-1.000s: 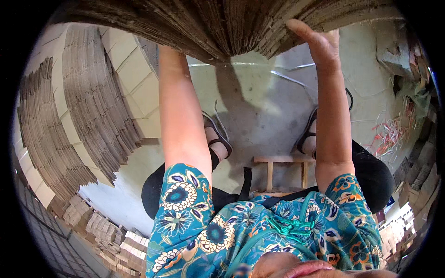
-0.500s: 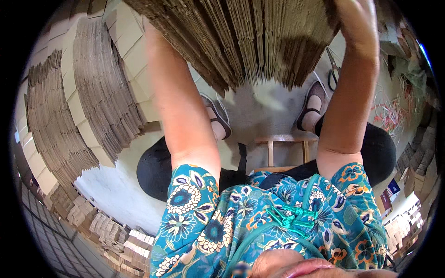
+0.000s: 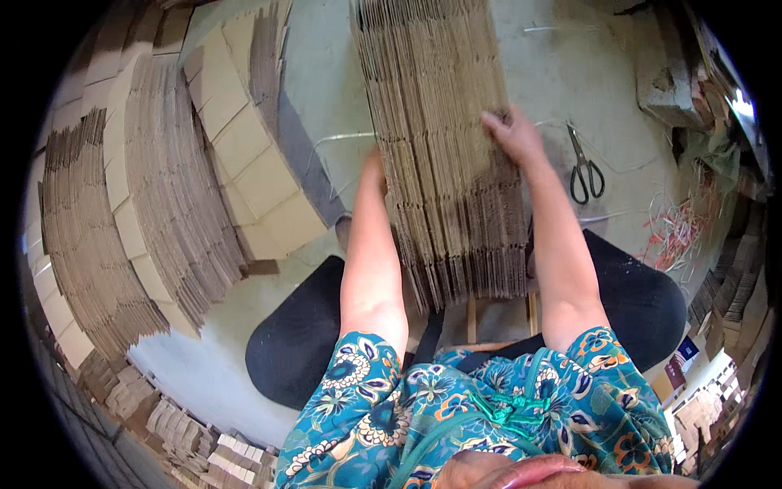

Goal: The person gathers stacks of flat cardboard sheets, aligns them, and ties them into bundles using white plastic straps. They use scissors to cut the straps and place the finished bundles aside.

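Observation:
A long stack of flat brown cardboard pieces (image 3: 444, 163), packed on edge with their ridged edges upward, lies on the floor between my legs. Its near end comes close to my stool. My left hand (image 3: 374, 171) presses the stack's left side, its fingers mostly hidden behind it. On the opposite side, my right hand (image 3: 515, 137) grips the stack, thumb near the top edge. A thin white strap (image 3: 346, 137) shows at the left and seems to pass under the stack, though the middle is hidden.
Black-handled scissors (image 3: 585, 175) lie on the floor right of the stack. Curved rows of cardboard (image 3: 175, 179) stand at the left. A tangle of red and white strap scraps (image 3: 678, 232) sits at the right. Beneath me is a wooden stool (image 3: 533, 314).
The cardboard stack, lifted high in front of me before, is now down on the floor and nearer my body. Both hands came down with it and remain at its sides.

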A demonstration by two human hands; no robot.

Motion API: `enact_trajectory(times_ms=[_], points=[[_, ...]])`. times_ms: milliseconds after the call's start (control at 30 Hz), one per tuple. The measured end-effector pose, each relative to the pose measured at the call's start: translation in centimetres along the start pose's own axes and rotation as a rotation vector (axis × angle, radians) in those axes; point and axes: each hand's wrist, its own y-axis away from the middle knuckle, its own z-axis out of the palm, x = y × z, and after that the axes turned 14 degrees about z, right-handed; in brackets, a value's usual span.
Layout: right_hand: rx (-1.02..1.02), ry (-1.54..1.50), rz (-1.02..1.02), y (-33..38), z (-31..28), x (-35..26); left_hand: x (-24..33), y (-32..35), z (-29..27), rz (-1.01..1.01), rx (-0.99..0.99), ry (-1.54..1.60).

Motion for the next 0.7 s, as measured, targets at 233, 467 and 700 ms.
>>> enact_trajectory(times_ms=[233, 467, 700], points=[[-0.038, 0.032, -0.065, 0.1, 1.7, 1.4, -0.3, 1.0, -1.0, 0.001, 0.107, 0.158], [-0.512, 0.119, 0.154, -2.8, -0.5, -1.8, 3.1, 3.4, 0.6, 0.34, 0.112, -0.322], [-0.026, 0.314, -0.18, -11.3, -4.8, -3.6, 3.2, 4.4, 2.5, 0.369, 0.163, -0.395]])
